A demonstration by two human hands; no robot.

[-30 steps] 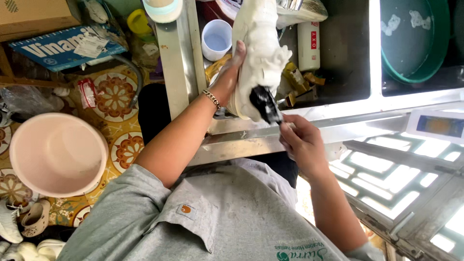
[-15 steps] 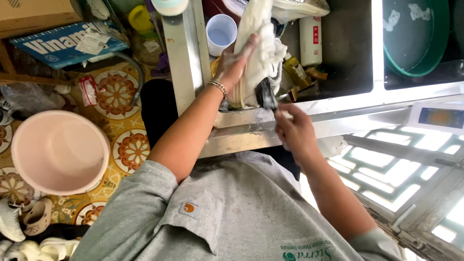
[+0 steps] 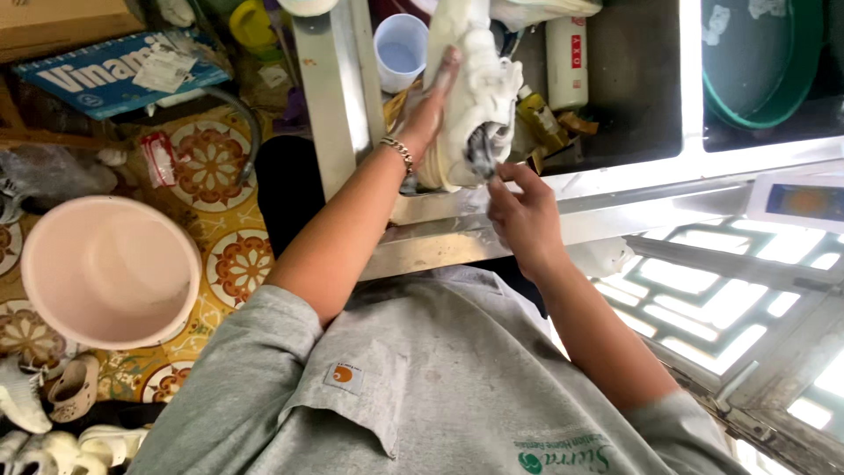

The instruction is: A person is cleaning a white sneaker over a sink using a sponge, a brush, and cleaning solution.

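White, soapy and likely slippery, the soft shoe [image 3: 470, 88] sits over the sink [image 3: 633, 97] at twelve o'clock, left hand [image 3: 426, 110] gripping its side, right hand [image 3: 519, 211] pinching the dark brush [image 3: 482, 149] at its heel, best held mid-body.

**Counter and floor: supported items**

The steel counter [image 3: 457, 237] carries a pale blue cup [image 3: 402, 50], an upright white bottle [image 3: 566, 62] and a green basin [image 3: 760, 62]. The patterned tile floor [image 3: 224, 264] carries a pink basin [image 3: 110, 271], a blue printed box [image 3: 114, 70] and light-coloured shoes [image 3: 53, 405].
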